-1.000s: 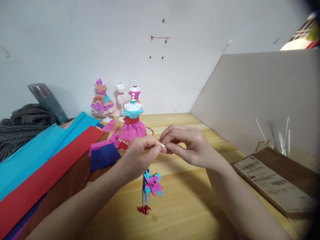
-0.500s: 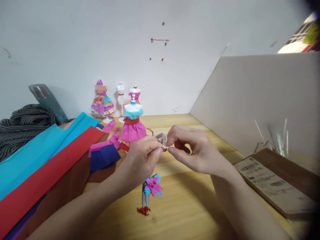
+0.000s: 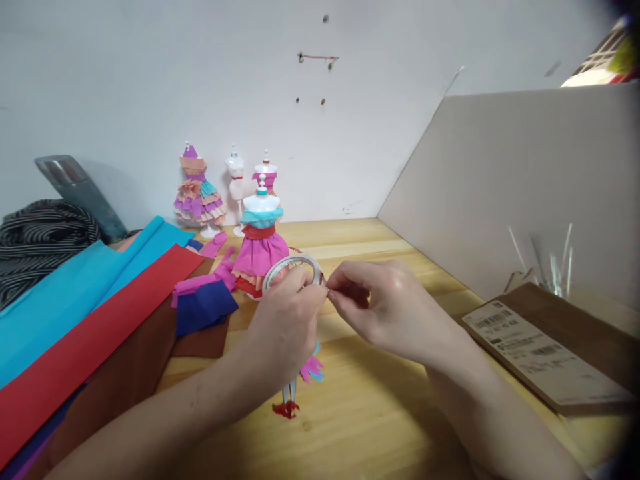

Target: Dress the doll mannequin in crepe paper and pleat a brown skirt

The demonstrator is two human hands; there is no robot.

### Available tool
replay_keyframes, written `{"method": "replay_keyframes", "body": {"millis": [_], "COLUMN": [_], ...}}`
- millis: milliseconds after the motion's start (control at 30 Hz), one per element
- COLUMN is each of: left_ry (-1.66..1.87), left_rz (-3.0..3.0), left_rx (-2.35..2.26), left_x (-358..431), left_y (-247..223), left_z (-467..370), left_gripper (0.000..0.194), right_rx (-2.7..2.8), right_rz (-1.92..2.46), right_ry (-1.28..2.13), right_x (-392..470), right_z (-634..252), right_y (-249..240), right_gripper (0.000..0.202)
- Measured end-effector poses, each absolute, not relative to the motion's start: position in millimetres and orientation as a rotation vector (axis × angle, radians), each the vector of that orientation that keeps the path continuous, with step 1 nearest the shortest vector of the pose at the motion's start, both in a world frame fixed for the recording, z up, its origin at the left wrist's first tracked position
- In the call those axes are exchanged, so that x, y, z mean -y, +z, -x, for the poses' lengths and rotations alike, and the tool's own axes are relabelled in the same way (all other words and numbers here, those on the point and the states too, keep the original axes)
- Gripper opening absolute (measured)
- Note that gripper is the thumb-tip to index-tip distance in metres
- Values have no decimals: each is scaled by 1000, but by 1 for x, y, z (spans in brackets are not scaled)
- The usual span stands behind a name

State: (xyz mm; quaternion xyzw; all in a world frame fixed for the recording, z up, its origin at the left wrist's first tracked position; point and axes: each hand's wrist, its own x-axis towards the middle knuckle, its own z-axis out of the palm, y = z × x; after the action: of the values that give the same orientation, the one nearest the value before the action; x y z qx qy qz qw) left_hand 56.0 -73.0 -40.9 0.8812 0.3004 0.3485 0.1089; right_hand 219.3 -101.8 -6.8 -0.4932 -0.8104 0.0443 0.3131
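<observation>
My left hand (image 3: 287, 320) grips a roll of tape (image 3: 316, 268), its ring standing up above the fingers. Close against the roll's right side, my right hand (image 3: 385, 300) pinches with thumb and forefinger; what lies between those fingertips is too small to make out, possibly the tape's end. Just behind the roll stands a small dress form (image 3: 261, 250) in a blue, red and pink paper dress. Below my left hand lie a pink and blue paper flower (image 3: 313, 369), partly covered, and scissors (image 3: 289, 392) with a red scrap (image 3: 286, 410) at their tips.
More small dress forms (image 3: 200, 193) stand by the back wall. Red (image 3: 115, 327) and blue paper sheets (image 3: 65, 287) cover the left, near a striped cloth (image 3: 45, 233) and a bottle (image 3: 83, 193). A cardboard box (image 3: 545, 347) lies right, beside clear sticks (image 3: 555, 270).
The tape roll has turned so its ring faces me, and my left hand has rotated with it. My right fingers have closed together and come up to the roll. The view has tilted slightly down.
</observation>
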Motion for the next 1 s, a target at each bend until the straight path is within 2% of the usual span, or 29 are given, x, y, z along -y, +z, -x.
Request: {"method": "replay_keyframes", "body": {"millis": [433,700,900,1000], "left_ry": [927,989,1045,1037], "left_rz": [-2459,-2433,-2379,-2327], "left_rx": [-860,-812,-789,-787], "left_x": [69,65,68,69], "left_y": [-46,-42,-39,-38], "left_z": [-58,-56,-58,-58], "left_gripper": [30,32,26,23], "right_rx": [2127,2057,2093,2138], "right_rz": [1376,1306,1352,1354], "right_ry": [242,515,419,476], "right_x": [98,90,89,91], "right_z": [-219,-229,-228,-228], "right_y": [-8,-10,-5,-2], "right_gripper": [18,18,14,15]}}
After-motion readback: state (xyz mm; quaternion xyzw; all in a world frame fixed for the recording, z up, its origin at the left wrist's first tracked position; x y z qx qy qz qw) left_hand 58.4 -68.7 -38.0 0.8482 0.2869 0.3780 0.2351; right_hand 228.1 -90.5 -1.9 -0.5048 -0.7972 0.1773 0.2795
